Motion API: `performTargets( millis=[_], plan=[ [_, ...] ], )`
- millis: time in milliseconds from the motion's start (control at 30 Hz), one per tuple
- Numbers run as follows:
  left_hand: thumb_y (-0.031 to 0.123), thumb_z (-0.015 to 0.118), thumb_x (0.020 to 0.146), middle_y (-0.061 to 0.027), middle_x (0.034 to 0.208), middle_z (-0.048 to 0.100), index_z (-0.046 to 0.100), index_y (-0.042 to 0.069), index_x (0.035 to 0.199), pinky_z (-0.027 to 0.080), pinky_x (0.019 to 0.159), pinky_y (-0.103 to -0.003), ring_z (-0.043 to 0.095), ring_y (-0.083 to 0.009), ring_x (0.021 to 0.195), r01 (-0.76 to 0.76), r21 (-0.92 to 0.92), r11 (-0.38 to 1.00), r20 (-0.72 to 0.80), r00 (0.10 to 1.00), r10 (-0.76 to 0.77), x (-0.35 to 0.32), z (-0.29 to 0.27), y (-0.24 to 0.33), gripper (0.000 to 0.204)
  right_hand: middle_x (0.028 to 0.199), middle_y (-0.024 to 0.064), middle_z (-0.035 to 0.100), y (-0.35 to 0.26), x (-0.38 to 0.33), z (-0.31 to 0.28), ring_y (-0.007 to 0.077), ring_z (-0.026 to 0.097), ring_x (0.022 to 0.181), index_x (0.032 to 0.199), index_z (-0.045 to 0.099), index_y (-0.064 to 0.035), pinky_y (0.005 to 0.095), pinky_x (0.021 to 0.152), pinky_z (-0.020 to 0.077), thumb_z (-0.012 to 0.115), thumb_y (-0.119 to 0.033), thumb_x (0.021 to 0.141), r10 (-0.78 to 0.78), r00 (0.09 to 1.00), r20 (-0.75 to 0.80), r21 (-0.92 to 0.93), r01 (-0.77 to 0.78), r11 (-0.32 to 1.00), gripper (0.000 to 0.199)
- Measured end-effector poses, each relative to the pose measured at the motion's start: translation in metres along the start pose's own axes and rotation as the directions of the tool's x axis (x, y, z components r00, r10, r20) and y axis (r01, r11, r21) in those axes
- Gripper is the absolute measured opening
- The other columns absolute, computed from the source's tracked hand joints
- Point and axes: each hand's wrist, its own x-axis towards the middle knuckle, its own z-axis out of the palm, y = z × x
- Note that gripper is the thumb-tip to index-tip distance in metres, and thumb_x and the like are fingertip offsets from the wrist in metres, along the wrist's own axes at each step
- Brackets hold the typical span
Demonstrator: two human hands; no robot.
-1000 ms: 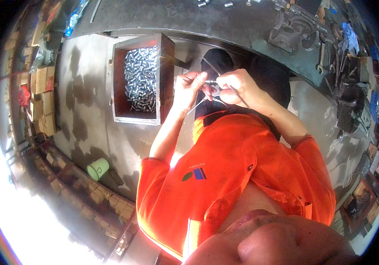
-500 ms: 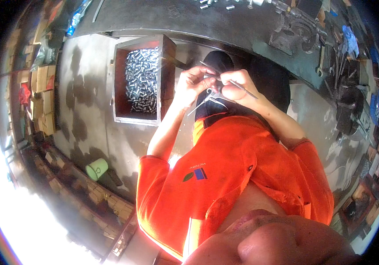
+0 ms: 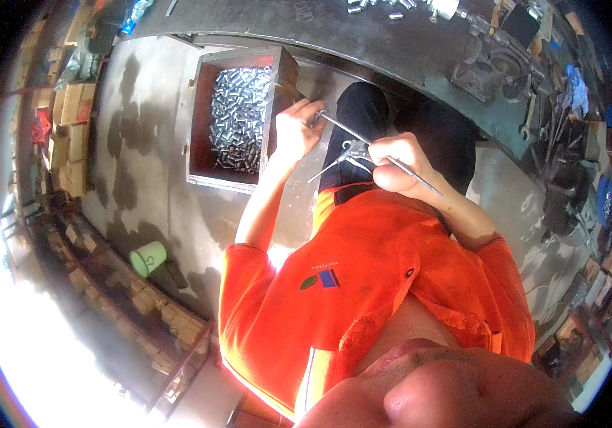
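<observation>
A thin grey metal rod (image 3: 349,128) runs slantwise between my hands. My right hand (image 3: 399,162) is closed around it, with its lower end sticking out past the palm toward my forearm. The rod's upper end reaches the fingertips of my left hand (image 3: 299,130), which are curled together beside the box. Whatever sits in those left fingers is too small and dark to make out. Under the rod, a metal tool with thin spread legs (image 3: 352,153) lies on my lap, against my dark trousers.
At my left stands an open wooden box (image 3: 193,121) of small shiny metal cylinders (image 3: 238,118). Ahead is a dark workbench (image 3: 249,25) with a machine vise (image 3: 477,78) and a wrench (image 3: 525,130). A light green cup (image 3: 148,258) is at lower left, near shelves with cartons (image 3: 74,139).
My hands have drawn apart, the left going left toward the box and the right slightly right and down. More of the rod now shows between them. The whole view has shifted a little.
</observation>
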Motion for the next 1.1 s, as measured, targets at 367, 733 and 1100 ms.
performTargets(
  millis=[367,733,1100],
  plan=[
    [0.005,0.066,0.056,-0.0101,0.07,0.057,0.062,0.005,0.086,0.047,0.054,-0.034,0.059,-0.0278,0.06,-0.176,0.017,0.984,0.09,0.981,0.174,0.013,0.012,0.006,0.03,0.048,0.011,0.041,0.05,0.027,0.011,0.0197,0.044,0.042,0.056,0.044,-0.004,0.0338,0.043,0.0331,0.053,-0.008,0.065,0.012,0.993,-0.115,-0.092,-0.022,0.996,0.014],
    [0.023,0.069,0.072,-0.0132,0.07,0.064,0.067,0.004,0.086,0.049,0.058,-0.032,0.064,-0.0211,0.062,-0.058,0.173,0.983,0.041,0.998,0.052,0.125,0.032,-0.022,0.023,0.049,0.0062,0.027,0.016,-0.013,-0.017,0.0105,0.028,0.045,0.053,0.036,-0.003,0.0298,0.042,0.0244,0.05,-0.004,0.06,0.117,0.981,-0.155,-0.052,-0.126,0.991,0.016],
    [0.016,0.062,0.079,-0.0131,0.074,0.066,0.064,-0.003,0.092,0.05,0.056,-0.027,0.063,-0.0154,0.057,0.149,-0.245,0.958,-0.05,0.985,-0.166,0.164,-0.014,-0.008,0.023,0.054,-0.0013,0.023,0.027,-0.022,-0.018,0.0051,0.025,0.052,0.055,0.031,-0.0053,0.0257,0.045,0.0195,0.051,-0.005,0.061,0.127,0.978,-0.164,0.001,-0.128,0.992,0.021]
  ],
)
